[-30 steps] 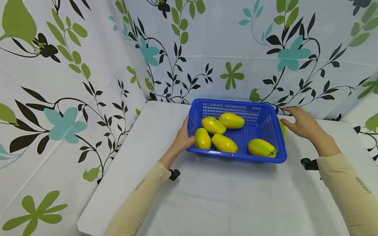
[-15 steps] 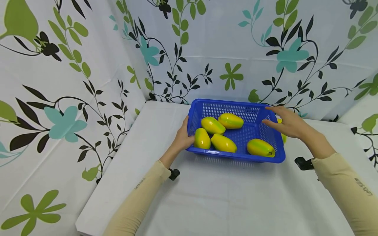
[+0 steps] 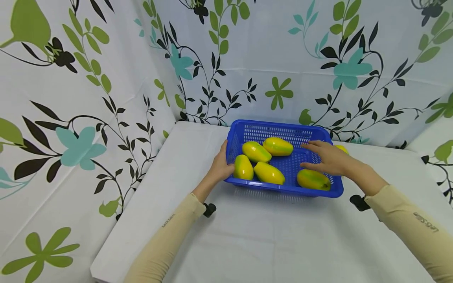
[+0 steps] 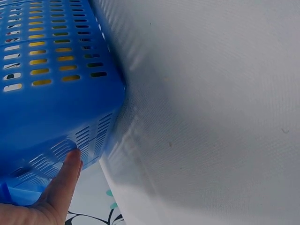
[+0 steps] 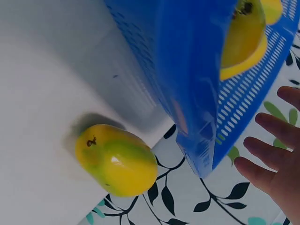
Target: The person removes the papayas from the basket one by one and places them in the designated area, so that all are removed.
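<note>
A blue perforated plastic basket (image 3: 283, 188) stands on the white table and holds several yellow-green mangoes. My left hand (image 3: 218, 167) holds its left side, thumb over the rim; in the left wrist view the fingers (image 4: 69, 166) lie along the outer wall. My right hand (image 3: 329, 158) is over the basket's right part, fingers spread and holding nothing. Just below it lies one mango (image 3: 313, 181), apart from the group at the left with the front-middle mango (image 3: 269, 173). Outside the basket, past its right wall, another mango (image 5: 117, 161) rests on the table.
The white table (image 3: 247, 236) reaches toward me in front of the basket. A patterned curtain (image 3: 226, 47) with leaves and flowers hangs close behind the basket and along the left side.
My right hand has moved left, from beside the basket's right wall to above its inside. The left hand keeps its place on the basket, and the mangoes lie as before.
</note>
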Tool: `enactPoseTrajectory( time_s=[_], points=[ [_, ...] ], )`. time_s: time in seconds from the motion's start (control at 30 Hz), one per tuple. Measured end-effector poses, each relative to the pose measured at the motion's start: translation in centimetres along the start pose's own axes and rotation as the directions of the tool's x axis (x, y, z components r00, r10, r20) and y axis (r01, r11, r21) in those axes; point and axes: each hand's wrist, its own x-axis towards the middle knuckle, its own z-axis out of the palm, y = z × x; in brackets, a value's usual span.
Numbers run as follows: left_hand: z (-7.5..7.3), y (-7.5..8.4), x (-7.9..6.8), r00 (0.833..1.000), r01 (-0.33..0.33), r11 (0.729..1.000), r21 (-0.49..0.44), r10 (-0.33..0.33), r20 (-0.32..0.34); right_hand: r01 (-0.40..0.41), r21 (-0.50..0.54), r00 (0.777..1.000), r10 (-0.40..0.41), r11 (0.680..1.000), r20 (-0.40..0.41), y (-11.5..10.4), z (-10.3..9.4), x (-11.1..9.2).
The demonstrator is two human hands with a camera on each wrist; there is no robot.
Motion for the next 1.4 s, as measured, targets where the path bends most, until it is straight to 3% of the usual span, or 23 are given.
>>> enactPoseTrajectory(
  time_s=[0.93,1.4],
  points=[
    [0.1,-0.3,0.2,1.0,-0.02,1.0,-0.001,0.02,-0.004,0.029,-0.006,0.983,-0.028,1.0,0.184,-0.9,4.7,0.1],
    [0.2,-0.3,0.2,1.0,-0.006,1.0,0.007,0.006,-0.006,0.042,0.037,0.96,-0.051,0.998,0.277,-0.6,4.8,0.5]
  ],
)
